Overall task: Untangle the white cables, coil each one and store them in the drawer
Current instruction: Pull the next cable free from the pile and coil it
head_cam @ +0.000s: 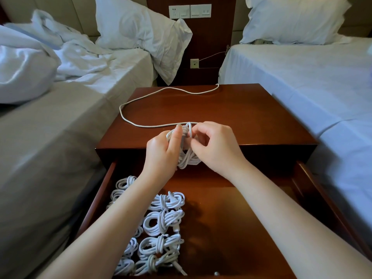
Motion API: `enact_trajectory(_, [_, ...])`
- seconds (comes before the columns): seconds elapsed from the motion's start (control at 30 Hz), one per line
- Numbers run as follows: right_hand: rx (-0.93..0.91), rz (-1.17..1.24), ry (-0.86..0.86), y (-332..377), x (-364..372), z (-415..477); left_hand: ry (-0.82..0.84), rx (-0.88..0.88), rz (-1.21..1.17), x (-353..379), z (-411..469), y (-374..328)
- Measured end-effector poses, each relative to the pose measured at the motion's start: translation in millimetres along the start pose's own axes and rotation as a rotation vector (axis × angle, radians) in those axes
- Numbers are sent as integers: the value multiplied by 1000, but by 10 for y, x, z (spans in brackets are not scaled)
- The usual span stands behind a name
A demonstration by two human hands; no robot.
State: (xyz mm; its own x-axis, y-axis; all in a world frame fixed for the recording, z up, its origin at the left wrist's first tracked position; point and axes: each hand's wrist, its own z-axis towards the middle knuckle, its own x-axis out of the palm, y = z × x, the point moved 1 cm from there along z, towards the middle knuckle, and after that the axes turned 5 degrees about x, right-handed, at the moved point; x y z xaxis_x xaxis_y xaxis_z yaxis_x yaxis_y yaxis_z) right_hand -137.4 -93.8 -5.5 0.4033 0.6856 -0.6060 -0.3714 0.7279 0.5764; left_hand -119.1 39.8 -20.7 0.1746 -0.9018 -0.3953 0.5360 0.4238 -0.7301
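Fingers (pixel 176 136) snug around white cable coil (pixel 186 159)

both hands (pixel 164 150) (pixel 216 144) hold a half-coiled cable (pixel 186 156) above the open drawer (pixel 231 218).

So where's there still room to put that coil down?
Bare wood: the right half of the drawer, between the stored coils and its right wall. Its left side is crowded. The nightstand top is bare right of the loose cable.
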Motion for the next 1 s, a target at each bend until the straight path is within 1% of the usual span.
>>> enact_trajectory(0.07, [-64,-18,-48,23,13,-29,5,10,-6,-8,15,22])
enact_trajectory(0.13, [-70,-12,-95,41,4,-43,1,20,-28,-19,26,44])
enact_trajectory(0.23, [39,103,-90,23,-31,-20,-2,33,-22,-22,21,48])
enact_trajectory(0.33, [139,167,-46,21,2,-13,8,61,-3,-7,-5,19])
enact_trajectory(0.47, [316,332,34,-9,2,24,16,95,-13,9,-32,-13])
enact_trajectory(0.53, [304,326,54,-20,-7,30,24,107,-2,23,-32,-9])
enact_trajectory(0.67, [241,277,33,5,6,8,21,93,-4,32,-35,10])
enact_trajectory(0.87, [203,359,92,1,-22,2,-26,38,-72,-29,18,10])
enact_trajectory(1.0, [209,365,75,-11,-45,22,-30,37,-87,-54,25,17])
